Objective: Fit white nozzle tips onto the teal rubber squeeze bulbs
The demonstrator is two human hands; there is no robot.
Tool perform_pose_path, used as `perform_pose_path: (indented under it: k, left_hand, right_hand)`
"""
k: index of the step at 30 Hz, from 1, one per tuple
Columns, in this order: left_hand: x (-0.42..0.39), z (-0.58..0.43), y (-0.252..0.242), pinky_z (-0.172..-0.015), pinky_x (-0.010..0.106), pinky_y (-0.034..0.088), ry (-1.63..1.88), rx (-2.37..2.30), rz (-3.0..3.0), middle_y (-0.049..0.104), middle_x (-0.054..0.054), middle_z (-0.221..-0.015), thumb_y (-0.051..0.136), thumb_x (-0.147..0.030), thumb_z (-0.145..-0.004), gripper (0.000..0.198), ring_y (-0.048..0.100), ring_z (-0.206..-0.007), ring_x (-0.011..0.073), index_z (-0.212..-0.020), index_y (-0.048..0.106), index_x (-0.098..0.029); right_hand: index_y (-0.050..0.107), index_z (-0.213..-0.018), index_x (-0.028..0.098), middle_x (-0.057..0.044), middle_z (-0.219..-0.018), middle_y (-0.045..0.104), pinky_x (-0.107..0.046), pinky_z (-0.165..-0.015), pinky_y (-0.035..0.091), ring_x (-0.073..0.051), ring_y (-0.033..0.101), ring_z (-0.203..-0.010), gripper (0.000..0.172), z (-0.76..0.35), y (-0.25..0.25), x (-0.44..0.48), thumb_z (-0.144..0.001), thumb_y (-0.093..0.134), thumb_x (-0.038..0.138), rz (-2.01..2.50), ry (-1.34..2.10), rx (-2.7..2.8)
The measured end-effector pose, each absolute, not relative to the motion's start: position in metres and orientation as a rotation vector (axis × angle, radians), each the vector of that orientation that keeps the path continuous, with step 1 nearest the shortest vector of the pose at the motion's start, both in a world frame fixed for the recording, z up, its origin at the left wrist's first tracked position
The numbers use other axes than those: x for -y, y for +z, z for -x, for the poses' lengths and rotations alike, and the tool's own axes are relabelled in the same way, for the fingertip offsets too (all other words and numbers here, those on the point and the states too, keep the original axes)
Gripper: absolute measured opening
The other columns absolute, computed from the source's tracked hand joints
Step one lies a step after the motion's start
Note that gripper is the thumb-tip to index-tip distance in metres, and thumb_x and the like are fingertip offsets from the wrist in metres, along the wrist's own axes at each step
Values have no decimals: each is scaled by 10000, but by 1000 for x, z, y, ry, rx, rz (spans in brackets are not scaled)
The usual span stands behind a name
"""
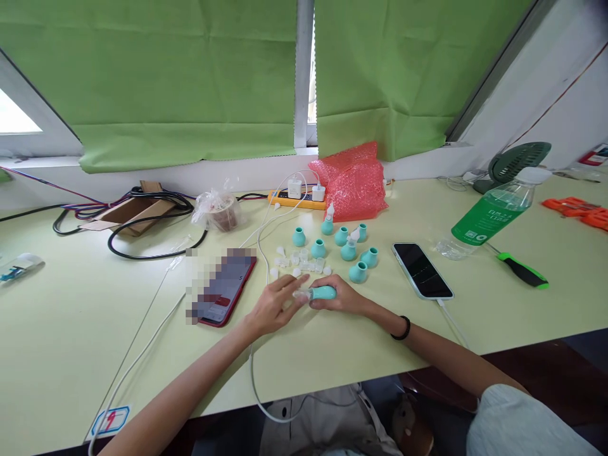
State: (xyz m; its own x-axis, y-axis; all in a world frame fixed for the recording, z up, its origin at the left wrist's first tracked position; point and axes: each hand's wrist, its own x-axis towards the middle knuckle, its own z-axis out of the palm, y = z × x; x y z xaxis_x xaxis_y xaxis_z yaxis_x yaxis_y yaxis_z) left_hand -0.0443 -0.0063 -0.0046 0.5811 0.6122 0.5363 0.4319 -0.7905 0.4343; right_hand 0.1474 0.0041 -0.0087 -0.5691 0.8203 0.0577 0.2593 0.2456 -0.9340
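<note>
Near the table's front middle, my right hand (336, 295) is wrapped round a teal squeeze bulb (323, 292) lying sideways, its narrow end pointing left. A clear nozzle (301, 295) sits at that end, pinched by the thumb and fingers of my left hand (275, 305). Whether the nozzle is fully seated on the bulb is hidden by the fingers. Just beyond stand several more teal bulbs (358, 272), most with bare open necks. Two of them carry clear nozzles (330, 210). Small clear plastic parts (304, 258) lie scattered behind my left hand.
A red-cased phone (227, 288) lies left, a second phone (422, 271) right. White cables cross the table. Behind are a yellow power strip (297, 201), a pink bubble-wrap bag (354, 183) and a wrapped cup (223, 212). A bottle (494, 212) and screwdriver (522, 269) are at right.
</note>
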Motion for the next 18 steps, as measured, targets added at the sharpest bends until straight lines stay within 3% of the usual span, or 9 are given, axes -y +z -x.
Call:
perform_pose_path:
  k: [2, 5, 8, 13, 18]
  left_hand:
    - [0, 51, -2, -660, 251, 413, 1200, -978, -2443, 536, 78, -841, 391, -199, -811, 324, 505, -746, 135, -1119, 461, -127]
    - [-13, 58, -3, -635, 252, 407, 1302, -1257, -2422, 551, 56, -747, 385, -187, -804, 249, 496, -679, 128, -977, 556, -133]
    - [-21, 59, -9, -652, 299, 405, 1081, -1383, -2630, 557, 69, -717, 449, -237, -750, 225, 472, -699, 167, -876, 607, -138]
    - [-15, 53, -11, -716, 352, 398, 709, -1221, -2798, 534, 92, -836, 535, -280, -657, 285, 429, -803, 213, -900, 620, -158]
    - [-11, 49, -9, -753, 356, 395, 702, -1033, -2716, 560, 84, -866, 526, -228, -683, 183, 449, -859, 211, -820, 638, -181]
  right_hand:
    - [568, -696, 148, 16, -605, 492, -197, -505, 368, -92, 447, -556, 236, -144, -9, 0, -628, 607, 370, 1015, 1145, 1834]
    - [551, -697, 155, 9, -608, 482, -208, -505, 366, -102, 439, -559, 247, -143, -10, 1, -659, 573, 398, 1097, 988, 1663]
    - [531, -676, 153, 14, -577, 443, -210, -491, 354, -97, 407, -534, 263, -145, -14, -4, -670, 555, 415, 1141, 908, 1615]
    - [510, -650, 152, 18, -565, 418, -212, -497, 349, -96, 387, -524, 261, -145, -19, -6, -677, 544, 409, 1143, 830, 1666]
    - [547, -702, 148, -2, -614, 512, -226, -545, 391, -123, 469, -576, 202, -145, -17, -3, -675, 560, 348, 1092, 754, 1761]
